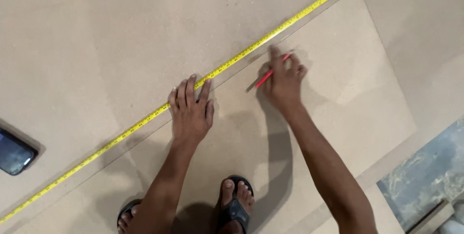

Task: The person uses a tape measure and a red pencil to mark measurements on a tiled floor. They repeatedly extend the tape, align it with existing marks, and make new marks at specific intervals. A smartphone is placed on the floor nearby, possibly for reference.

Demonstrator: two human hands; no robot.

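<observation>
Two hands, one tape measure, one pencil, two boards, one phone, two sandalled feet are shown. The yellow tape measure (183, 97) is laid diagonally along the upper long edge of the smaller top board (338, 94), its end hook near that board's far right corner. The left hand (191, 110) is pressed flat on the tape at mid-length, fingers (186, 89) held close together and extended. The red pencil (271, 71) is pinched by the fingers of the right hand (284, 82) — tip on the top board, just below the tape. The larger board (96, 36) beneath is seen bare across its upper half; a dark phone (14, 153) lies at its left edge. Both feet (232, 205) rest at the near edge.
</observation>
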